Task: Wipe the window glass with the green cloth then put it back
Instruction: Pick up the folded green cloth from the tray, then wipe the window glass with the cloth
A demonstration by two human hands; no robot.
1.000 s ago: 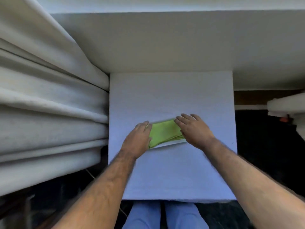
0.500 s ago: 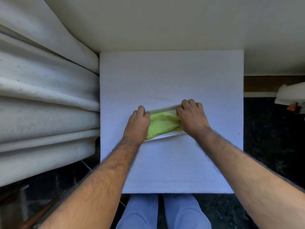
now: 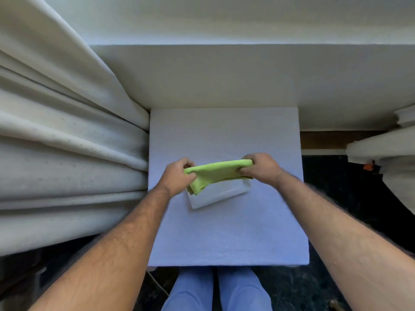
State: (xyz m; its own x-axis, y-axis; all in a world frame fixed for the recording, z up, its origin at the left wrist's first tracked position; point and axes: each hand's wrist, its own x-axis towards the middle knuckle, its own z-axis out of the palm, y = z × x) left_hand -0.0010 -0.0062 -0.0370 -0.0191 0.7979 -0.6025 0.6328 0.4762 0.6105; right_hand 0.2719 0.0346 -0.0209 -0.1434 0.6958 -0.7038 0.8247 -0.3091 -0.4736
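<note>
A folded green cloth (image 3: 219, 173) hangs a little above a small white tray (image 3: 221, 194) that lies on a white square table (image 3: 226, 232). My left hand (image 3: 176, 176) pinches the cloth's left end and my right hand (image 3: 261, 168) pinches its right end. The cloth is stretched between the two hands, its lower left corner drooping toward the tray. No window glass is in view.
A thick white curtain (image 3: 67, 142) hangs in folds against the table's left edge. A white wall and sill (image 3: 224, 75) run behind the table. More white fabric (image 3: 386, 153) sits at the right over a dark floor (image 3: 348, 198). My legs in blue trousers (image 3: 215, 290) stand below the table.
Both hands closed on the ends of the green cloth and lifted it off the white tray, which now lies uncovered. The camera tilted up, showing more wall.
</note>
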